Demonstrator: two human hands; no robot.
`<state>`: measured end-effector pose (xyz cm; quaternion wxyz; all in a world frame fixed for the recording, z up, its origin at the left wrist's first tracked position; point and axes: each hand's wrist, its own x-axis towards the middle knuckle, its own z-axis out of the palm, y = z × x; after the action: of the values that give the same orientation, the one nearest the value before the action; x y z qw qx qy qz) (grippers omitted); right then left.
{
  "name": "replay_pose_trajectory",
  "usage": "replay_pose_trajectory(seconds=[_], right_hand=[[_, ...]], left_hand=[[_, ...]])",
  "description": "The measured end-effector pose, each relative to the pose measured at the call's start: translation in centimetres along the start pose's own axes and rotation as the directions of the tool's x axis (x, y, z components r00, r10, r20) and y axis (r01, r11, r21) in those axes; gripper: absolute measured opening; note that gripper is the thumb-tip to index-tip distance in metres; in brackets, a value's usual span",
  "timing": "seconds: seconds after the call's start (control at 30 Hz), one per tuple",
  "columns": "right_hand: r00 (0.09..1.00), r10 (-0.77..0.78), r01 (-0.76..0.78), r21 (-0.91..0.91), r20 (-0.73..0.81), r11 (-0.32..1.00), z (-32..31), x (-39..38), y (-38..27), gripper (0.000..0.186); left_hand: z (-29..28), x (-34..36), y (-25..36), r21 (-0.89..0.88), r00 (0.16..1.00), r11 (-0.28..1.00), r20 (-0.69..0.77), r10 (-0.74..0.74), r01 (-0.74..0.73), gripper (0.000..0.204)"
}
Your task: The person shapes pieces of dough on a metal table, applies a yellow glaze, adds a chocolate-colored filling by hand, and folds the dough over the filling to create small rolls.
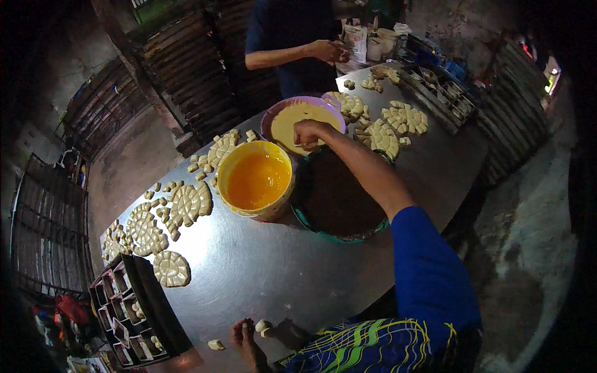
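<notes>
My right hand reaches over a purple basin filled with a pale yellow, batter-like or crumbly mass. Its fingers point down and are drawn together; whatever they grip is hidden. Low in the view, my left hand rests at the near table edge, fingers somewhat apart and apparently holding nothing. Beside it lies a small dough piece, with another dough piece to its left. A yellow bucket of orange liquid stands left of a wide green-rimmed tub with dark brown contents, beneath my right forearm.
Scored dough rounds and small dough lumps lie along the left and far sides of the metal table. A rack of rectangular tins stands at lower left, another tin rack at far right. Across the table is another person's hand.
</notes>
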<state>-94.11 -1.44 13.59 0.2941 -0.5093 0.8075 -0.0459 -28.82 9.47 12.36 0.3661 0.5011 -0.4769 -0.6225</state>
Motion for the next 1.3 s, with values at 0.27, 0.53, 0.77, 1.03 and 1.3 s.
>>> replay_pose_trajectory(seconds=[0.27, 0.53, 0.77, 1.03, 1.3], right_hand=[[0.986, 0.164, -0.161, -0.068, 0.041, 0.985, 0.7, -0.8, -2.3, 0.041], [0.981, 0.115, -0.152, 0.253, 0.153, 0.956, -0.9, -2.1, 0.1, 0.029], [0.986, -0.166, 0.076, 0.933, -0.017, 0.353, -0.9, -7.1, -0.2, 0.035], [0.911, -0.268, 0.319, 0.947, -0.314, -0.025, 4.6, -20.8, -10.7, 0.047], [0.904, -0.349, 0.175, 0.959, -0.246, -0.221, 20.2, -31.8, -27.0, 0.067]], left_hand=[[0.2, 0.0, -1.0, -0.063, 1.0, 0.998, -0.012, 0.016, -0.017, 0.016], [0.5, 1.7, -0.7, -0.11, 0.998, 0.993, -0.021, -0.051, 0.048, 0.014], [1.6, 1.0, 1.3, -0.128, 0.996, 0.99, 0.064, -0.054, 0.062, 0.014], [2.7, 0.8, 2.0, -0.076, 0.891, 0.928, 0.317, -0.325, 0.366, 0.02], [5.2, -0.2, 2.0, -0.249, 0.688, 0.855, 0.708, -0.16, 0.455, 0.046]])
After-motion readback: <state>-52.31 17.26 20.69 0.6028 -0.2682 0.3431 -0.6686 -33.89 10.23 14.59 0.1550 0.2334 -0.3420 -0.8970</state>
